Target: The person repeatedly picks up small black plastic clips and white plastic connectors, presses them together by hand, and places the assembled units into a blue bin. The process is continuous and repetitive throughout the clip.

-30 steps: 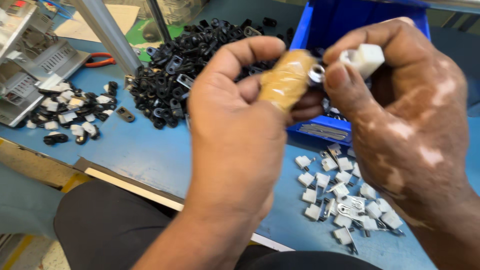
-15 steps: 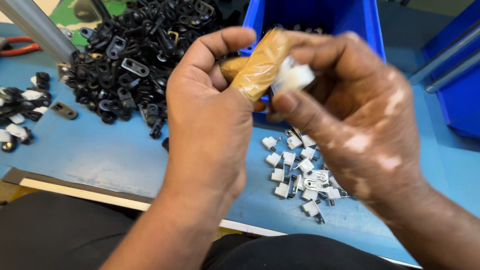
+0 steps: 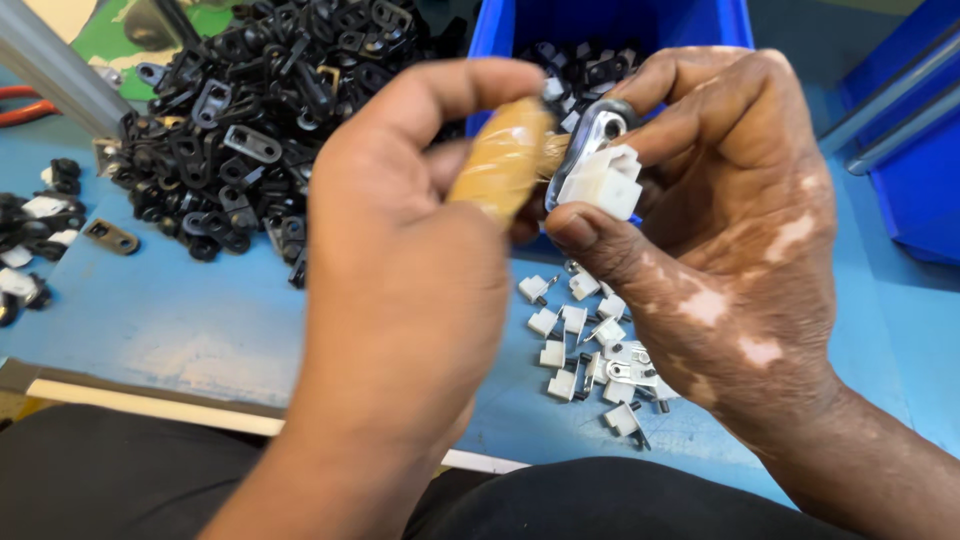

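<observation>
A: Left hand (image 3: 400,290), back toward the camera, at scene centre. Closed around a yellow-brown handle (image 3: 500,160), thumb stretched over the top. Tool tip hidden behind the other hand's part; kind of tool impossible to tell.

B: Right hand (image 3: 730,250)?

A: Just right of the left, almost touching. Pinching a small white plastic block (image 3: 603,180) between thumb below and fingers above. Metal bracket (image 3: 592,135) with a hole pressed against the far side of the block, handle end meeting it. Both parts held up above the table, in front of the blue bin.

B: Table contents?

A: Blue table top (image 3: 180,320). Near right, below the right hand: scattered white blocks (image 3: 585,350), some with metal pins, lying loose and close together. Far left to far centre: large heap of black brackets (image 3: 250,110), many overlapping. Far left edge: a few black-and-white pieces (image 3: 30,240), well apart from the heap's centre. One lone brown bracket (image 3: 110,237) between those and the heap.

B: Bins?

A: Blue bin (image 3: 620,30) at far centre, more black pieces inside. Second blue bin (image 3: 910,160) at far right, contents not visible. Red-handled pliers (image 3: 25,105) at far left edge, partly cut off.
</observation>
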